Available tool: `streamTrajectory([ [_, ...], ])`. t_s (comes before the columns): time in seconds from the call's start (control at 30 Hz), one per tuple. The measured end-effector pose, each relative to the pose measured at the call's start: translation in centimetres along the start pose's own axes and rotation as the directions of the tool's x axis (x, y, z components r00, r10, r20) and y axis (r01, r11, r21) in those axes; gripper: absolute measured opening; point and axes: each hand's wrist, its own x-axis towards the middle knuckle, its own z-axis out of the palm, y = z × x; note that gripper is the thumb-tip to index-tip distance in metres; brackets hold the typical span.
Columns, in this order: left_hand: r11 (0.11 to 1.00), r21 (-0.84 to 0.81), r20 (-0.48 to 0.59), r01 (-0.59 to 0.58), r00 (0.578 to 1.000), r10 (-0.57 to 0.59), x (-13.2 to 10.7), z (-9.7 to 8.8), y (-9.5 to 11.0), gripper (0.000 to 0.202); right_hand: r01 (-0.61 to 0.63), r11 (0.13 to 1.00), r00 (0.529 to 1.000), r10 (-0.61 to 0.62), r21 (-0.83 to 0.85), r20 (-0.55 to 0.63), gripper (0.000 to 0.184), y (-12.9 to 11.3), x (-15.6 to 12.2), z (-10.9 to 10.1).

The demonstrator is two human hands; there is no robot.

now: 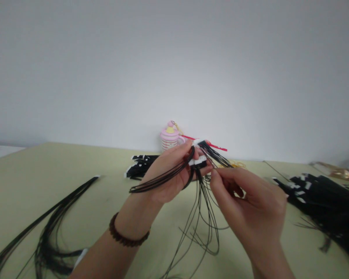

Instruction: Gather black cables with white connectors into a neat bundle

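**Where the loose wire tails [205, 221] hung crossed, a snag looked the likeliest fault**

Since everything lay around it, the pink cup-shaped charm [169, 137] at the far edge served as the marker. The pale green table [46, 174] spread out in front of the charm. A heap of black wire harnesses [322, 193] lay to the right of the charm and nearer the person. A long sheaf of black wires [46, 221] curved away to its left, nearer again. A small stack of black-and-white pieces [139, 166] sat just left of the charm.

Directly in front of the charm, raised off the table, the left hand [168, 174] was closed around a looped wire bundle [163, 176]. Its thumb and fingers were clamped on the white connectors [198, 159] at the bundle's top. Just right of the charm and lower, the right hand [250, 205] had thumb and forefinger pressed together on a thin strand [209, 193], the other fingers curled in. Whether it held one strand or several could not be told.

The tails below the connectors crossed one another, so a pull on the pinched strand could drag its neighbours into a knot. A hard tug might also draw a wire out of its connector. If the left grip slackened, the springy loop could fly open.
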Motion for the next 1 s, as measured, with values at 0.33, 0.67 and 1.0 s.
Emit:
streamTrajectory([
  [0.33,1.000,0.017,-0.067,-0.003,0.998,0.004,0.19,0.36,0.05,0.028,0.038,0.999,0.999,-0.038,-0.003,0.001,0.009,0.11,-0.29,0.52],
  [0.67,0.990,0.116,-0.112,-0.077,0.990,0.091,0.48,0.21,-0.49,0.026,0.023,1.000,1.000,-0.023,-0.021,-0.017,0.009,0.06,-0.31,0.66],
  [1.0,0.992,0.118,-0.092,-0.045,0.994,0.056,0.26,0.34,-0.24,0.027,-0.029,0.999,0.999,0.028,0.028,0.027,0.012,0.27,-0.35,0.66],
])
